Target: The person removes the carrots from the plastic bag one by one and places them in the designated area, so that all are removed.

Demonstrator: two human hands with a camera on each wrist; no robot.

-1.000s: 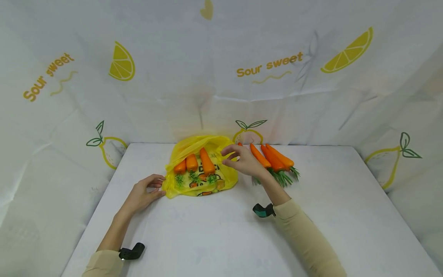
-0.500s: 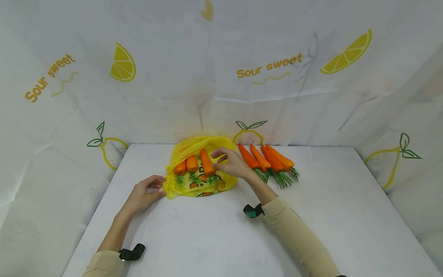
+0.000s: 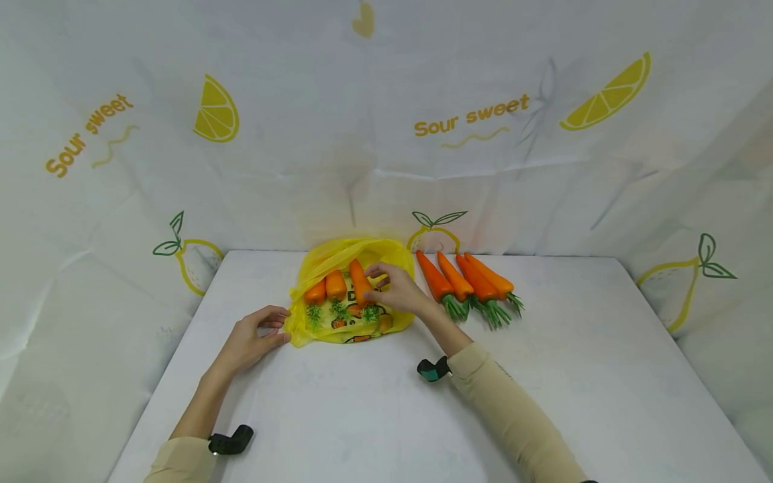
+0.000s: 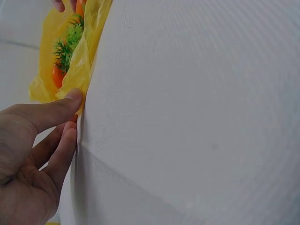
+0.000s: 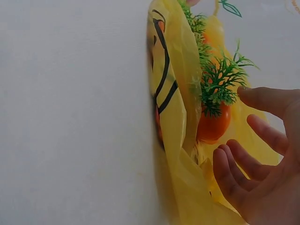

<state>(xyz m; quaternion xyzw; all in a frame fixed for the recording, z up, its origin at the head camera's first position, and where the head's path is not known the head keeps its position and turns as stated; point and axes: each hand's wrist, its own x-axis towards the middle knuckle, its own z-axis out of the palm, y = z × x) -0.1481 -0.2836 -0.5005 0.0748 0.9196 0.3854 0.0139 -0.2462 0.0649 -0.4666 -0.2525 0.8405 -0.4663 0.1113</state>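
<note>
A yellow plastic bag (image 3: 395,258) lies on the table with its mouth toward me and dark print inside. Several carrots with short green tops lie in its opening, among them an orange carrot (image 3: 357,278) on the right. My left hand (image 3: 249,339) pinches the bag's left edge between thumb and fingers, as the left wrist view shows. Over the right side of the opening is my right hand (image 3: 395,288), its thumb and fingers spread beside that carrot. In the right wrist view a gap separates its fingertips from the carrot (image 5: 215,123); the thumb is close to the leaves.
Several longer carrots (image 3: 480,278) with green stalks lie side by side on the white table (image 3: 362,416), right of the bag. A white cloth backdrop (image 3: 338,181) with lemon prints stands behind the table's far edge.
My right hand has moved left, from the bag's right edge to the rightmost carrot in the opening, uncovering the outer carrot at right. The left hand has stayed at the bag's edge.
</note>
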